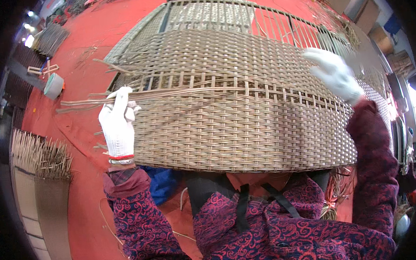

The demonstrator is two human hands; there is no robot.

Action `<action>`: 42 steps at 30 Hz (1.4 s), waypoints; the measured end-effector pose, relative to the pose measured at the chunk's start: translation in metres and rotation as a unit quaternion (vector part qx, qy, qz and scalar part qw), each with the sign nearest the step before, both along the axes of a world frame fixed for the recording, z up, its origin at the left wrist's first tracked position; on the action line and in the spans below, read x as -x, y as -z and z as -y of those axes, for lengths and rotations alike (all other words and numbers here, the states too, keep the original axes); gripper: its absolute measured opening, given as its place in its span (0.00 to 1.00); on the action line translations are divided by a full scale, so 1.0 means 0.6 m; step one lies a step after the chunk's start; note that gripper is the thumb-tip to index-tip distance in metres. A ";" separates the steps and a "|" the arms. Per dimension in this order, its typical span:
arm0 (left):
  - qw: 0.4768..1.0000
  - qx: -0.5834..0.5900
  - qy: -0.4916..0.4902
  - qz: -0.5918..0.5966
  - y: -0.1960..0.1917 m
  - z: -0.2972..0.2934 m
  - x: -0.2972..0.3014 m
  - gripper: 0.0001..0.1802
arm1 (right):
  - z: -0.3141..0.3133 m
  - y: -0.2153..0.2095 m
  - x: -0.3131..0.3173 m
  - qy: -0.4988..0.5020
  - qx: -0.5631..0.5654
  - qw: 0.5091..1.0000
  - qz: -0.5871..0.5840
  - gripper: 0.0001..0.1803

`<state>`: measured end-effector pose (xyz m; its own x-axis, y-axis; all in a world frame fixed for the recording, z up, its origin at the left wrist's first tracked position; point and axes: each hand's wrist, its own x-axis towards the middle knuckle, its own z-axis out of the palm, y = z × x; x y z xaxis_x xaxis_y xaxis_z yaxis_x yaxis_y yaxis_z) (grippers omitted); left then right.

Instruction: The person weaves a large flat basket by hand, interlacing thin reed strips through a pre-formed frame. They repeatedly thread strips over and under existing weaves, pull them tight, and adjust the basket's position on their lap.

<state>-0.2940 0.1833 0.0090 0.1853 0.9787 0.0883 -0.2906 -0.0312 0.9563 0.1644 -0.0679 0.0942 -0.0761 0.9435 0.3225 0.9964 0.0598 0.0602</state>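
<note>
In front of me lies a large woven wicker panel (245, 133), brown-grey, with its near edge close to my lap. My left hand (118, 117), in a white knitted glove, is closed around several long wicker strands (169, 92) at the panel's left side. Their loose ends stick out to the left past my fingers, and to the right they run into a looser gap in the weave. Over the right part of the panel is my right hand (334, 74), also in a white glove. It is slightly blurred, with fingers stretched out and nothing visible in them.
Bare frame rods (305, 28) show along the panel's far edge. The floor (87, 177) is red. On the left are a bundle of cut strands (42, 156), a pale round tub (54, 86) and a small wooden frame (43, 69). Blue sheeting (161, 183) lies below the panel.
</note>
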 end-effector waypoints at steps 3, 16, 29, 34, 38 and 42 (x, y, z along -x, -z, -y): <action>0.999 -0.037 -0.033 -0.019 -0.040 0.015 0.016 0.15 | -0.176 0.050 0.180 -0.179 -0.016 0.980 -0.082 0.20; 0.994 -0.101 -0.015 0.037 -0.112 0.089 -0.020 0.11 | -0.225 0.029 0.311 -0.147 0.213 0.923 -0.285 0.28; 0.965 -0.239 0.073 0.085 -0.185 0.115 -0.102 0.14 | -0.191 -0.123 0.363 -0.287 0.088 0.761 -0.575 0.15; 0.982 -0.089 0.143 0.089 -0.100 0.144 -0.169 0.18 | -0.149 -0.153 0.329 -0.195 0.101 0.733 -0.644 0.18; 0.968 -0.119 0.221 -0.009 -0.023 0.189 -0.244 0.14 | -0.144 -0.156 0.335 -0.192 0.171 0.662 -0.704 0.16; 0.925 -0.327 0.098 -0.167 0.019 0.197 -0.306 0.09 | -0.147 -0.140 0.344 -0.150 0.148 0.687 -0.695 0.13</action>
